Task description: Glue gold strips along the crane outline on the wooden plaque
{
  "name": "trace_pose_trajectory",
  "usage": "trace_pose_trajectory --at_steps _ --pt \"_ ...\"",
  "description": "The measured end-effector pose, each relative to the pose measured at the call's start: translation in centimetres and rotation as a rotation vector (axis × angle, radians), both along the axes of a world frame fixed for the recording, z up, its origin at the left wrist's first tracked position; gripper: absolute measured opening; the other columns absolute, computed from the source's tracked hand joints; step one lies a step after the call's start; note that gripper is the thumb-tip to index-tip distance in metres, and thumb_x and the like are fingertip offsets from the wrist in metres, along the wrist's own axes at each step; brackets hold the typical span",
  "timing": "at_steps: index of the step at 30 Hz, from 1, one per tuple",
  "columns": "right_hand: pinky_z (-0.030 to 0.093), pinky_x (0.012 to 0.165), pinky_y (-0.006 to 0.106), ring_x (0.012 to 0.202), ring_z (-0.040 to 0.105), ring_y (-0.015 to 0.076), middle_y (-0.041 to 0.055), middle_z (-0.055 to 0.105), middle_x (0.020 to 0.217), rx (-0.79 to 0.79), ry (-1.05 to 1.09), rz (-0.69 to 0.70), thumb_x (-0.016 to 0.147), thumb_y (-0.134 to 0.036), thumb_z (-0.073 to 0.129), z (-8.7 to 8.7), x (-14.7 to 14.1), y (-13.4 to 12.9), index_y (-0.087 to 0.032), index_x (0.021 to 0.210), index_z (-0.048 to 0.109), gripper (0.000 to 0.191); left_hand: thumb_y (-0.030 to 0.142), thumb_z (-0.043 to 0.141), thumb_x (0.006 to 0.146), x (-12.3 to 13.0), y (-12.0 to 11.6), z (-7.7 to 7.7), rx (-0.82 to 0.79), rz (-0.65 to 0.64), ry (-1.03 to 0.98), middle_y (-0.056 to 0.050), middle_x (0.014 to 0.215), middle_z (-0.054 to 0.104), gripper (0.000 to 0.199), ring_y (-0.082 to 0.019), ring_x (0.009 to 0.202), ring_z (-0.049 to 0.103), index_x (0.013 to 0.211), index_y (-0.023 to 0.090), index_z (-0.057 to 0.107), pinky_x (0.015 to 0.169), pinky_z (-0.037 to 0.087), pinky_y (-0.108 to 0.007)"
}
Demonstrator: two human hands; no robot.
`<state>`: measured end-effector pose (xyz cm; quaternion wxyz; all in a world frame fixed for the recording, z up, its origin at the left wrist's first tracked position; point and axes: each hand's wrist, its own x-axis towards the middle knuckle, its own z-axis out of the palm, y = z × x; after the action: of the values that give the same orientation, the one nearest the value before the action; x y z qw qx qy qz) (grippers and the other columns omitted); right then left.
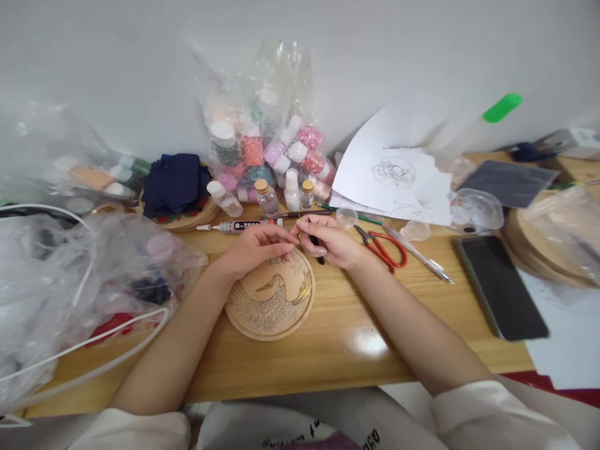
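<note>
A round wooden disc [269, 300] with a bird drawn on it lies on the table, its upper part under my hands. My left hand [262, 249] is over the disc's upper edge, thumb and fingers brought together near a thin golden wire. My right hand [328, 240] is just right of it, pinching the golden wire [300, 233] between fingertips, with black tweezers [320, 257] under the fingers. Golden strips [305, 291] show on the disc's right side. What my left fingertips hold is too small to make out.
Red-handled pliers [394, 250], a pen [422, 255] and a phone [501, 287] lie to the right. Behind are a glue tube [239, 225], small bottles [267, 199], bagged jars [250, 150] and paper drawings [389, 175]. Plastic bags [37, 294] and white cables [117, 359] cover the left.
</note>
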<state>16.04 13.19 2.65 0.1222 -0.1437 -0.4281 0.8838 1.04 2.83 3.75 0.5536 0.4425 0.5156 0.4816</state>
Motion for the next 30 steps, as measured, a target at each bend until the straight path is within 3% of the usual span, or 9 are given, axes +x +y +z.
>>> trace_pose_trajectory --at_steps 6,13,30 --pt "0.009 0.035 0.017 0.031 0.023 0.0006 -0.0096 0.051 0.044 -0.015 -0.005 -0.025 0.071 -0.04 0.072 0.32 0.09 -0.06 -0.015 0.087 0.057 0.034 0.022 0.068 0.075 -0.05 -0.03 -0.03 -0.018 0.017 0.031 0.004 0.061 0.064 0.01 -0.009 0.055 0.055 0.083 0.017 0.068 0.053 0.043 -0.02" --pt "0.009 0.035 0.016 0.033 0.025 -0.0009 -0.0087 0.051 0.047 0.01 -0.012 -0.04 0.066 -0.036 0.077 0.43 0.11 -0.22 -0.015 0.073 0.051 0.034 0.026 0.072 0.073 -0.01 0.04 -0.18 -0.01 0.032 -0.015 0.003 0.06 0.063 0.012 -0.008 0.054 0.054 0.08 0.017 0.068 0.053 0.042 -0.02" --pt "0.014 0.036 0.014 0.036 0.027 -0.0006 -0.0082 0.048 0.048 0.043 -0.015 -0.033 0.062 -0.034 0.082 0.32 0.13 -0.29 -0.014 0.067 0.052 0.036 0.031 0.075 0.07 -0.09 0.06 -0.35 -0.027 0.049 0.002 0.003 0.06 0.062 0.019 -0.008 0.055 0.055 0.076 0.017 0.063 0.053 0.042 -0.02"
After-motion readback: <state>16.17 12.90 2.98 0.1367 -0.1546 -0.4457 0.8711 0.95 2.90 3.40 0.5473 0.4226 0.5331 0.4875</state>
